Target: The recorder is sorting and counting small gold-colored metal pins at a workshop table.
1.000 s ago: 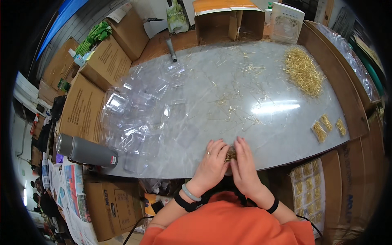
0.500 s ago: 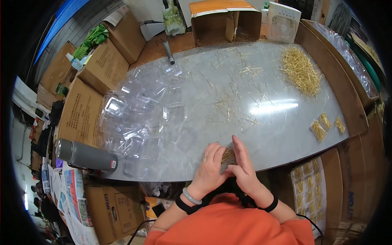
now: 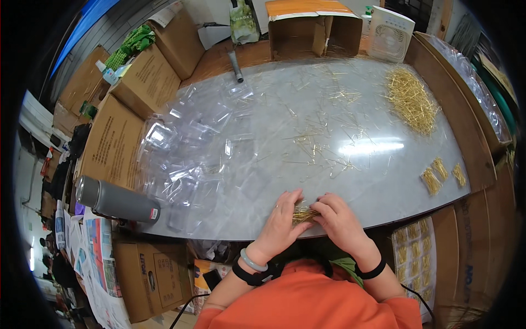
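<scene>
At the near edge of the table, a bundle of thin gold-coloured wire hooks (image 3: 303,215) lies between my two hands. My left hand (image 3: 280,220) curls round its left end, thumb on the near side. The fingertips and thumb of my right hand (image 3: 341,220) close on its right end. Just beyond my hands, loose hooks (image 3: 312,148) are scattered over the grey tabletop (image 3: 268,181). A large pile of the same hooks (image 3: 412,101) is at the far right. Several small bundles (image 3: 432,181) lie near the right edge.
Clear plastic boxes (image 3: 181,178) cover the table's left side, beside a grey flask (image 3: 118,203). Cardboard boxes (image 3: 109,142) line the left. An open carton (image 3: 293,38), a white fan (image 3: 390,34) and a dark tube (image 3: 235,66) stand or lie at the back. A cardboard wall (image 3: 457,109) borders the right.
My right hand has turned from upright and flat beside the bundle to curled fingers gripping its right end. The bundle now lies more crosswise. The whole view has shifted slightly.
</scene>
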Demonstrator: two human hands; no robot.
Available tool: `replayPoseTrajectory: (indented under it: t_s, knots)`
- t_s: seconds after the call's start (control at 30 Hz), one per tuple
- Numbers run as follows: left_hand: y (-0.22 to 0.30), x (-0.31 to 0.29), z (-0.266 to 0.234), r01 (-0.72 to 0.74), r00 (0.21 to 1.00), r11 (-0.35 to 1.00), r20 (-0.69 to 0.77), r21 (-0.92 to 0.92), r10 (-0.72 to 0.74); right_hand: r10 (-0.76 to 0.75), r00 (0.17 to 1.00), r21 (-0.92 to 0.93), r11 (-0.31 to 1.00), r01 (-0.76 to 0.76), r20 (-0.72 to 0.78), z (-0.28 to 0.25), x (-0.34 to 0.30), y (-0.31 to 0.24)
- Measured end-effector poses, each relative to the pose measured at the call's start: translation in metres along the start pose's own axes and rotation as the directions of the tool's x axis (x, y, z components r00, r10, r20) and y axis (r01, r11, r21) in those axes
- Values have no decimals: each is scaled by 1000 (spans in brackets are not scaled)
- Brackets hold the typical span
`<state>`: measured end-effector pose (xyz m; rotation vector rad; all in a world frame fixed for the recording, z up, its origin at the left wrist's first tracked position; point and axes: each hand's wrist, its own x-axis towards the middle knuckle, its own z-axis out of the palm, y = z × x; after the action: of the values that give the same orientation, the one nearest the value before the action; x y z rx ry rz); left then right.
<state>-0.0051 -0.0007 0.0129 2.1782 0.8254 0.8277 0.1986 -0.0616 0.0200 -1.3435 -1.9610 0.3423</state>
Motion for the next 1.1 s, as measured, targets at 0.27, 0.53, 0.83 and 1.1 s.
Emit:
replayPoseTrajectory:
  t_s: [0.27,0.53,0.83,1.1]
  knots:
    - [20,-17,-38,70,997,925,-35,373,-62,-58,998,-141,988,60,18,0,7,-20]
    - [14,-18,-43,214,972,949,44,231,-230,-68,996,-141,987,75,52,11,2,-16]
    - [32,7,-31,61,977,953,178,298,-119,-30,999,-32,999,31,38,8,0,-15]
    - [11,6,-17,23,999,999,39,43,-24,-6,999,-159,987,12,35,7,5,-18]
